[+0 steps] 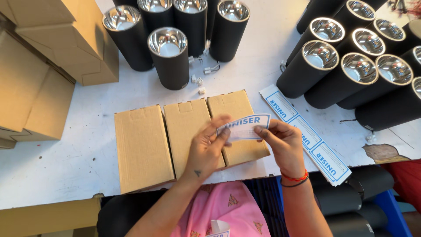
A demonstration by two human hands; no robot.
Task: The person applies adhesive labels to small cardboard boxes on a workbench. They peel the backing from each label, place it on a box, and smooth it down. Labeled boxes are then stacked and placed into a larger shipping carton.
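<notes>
Both my hands hold one white sticker label with a blue border [244,127] above the table's near edge. My left hand [208,147] pinches its left end; my right hand [280,142] grips its right end. Under them, three closed brown cardboard boxes lie side by side: the left box [141,147], the middle box [186,127] and the right box [234,107]. The label hovers over the right box. A strip of the same labels [307,134] lies on the white table [79,162] just right of my right hand.
Black cylindrical lamp housings with shiny reflectors stand at the back centre [169,57] and lie grouped at the back right [351,74]. Stacked cardboard cartons [48,66] fill the left side. Small white connectors [199,81] lie behind the boxes. More black cylinders [351,197] sit below the table edge.
</notes>
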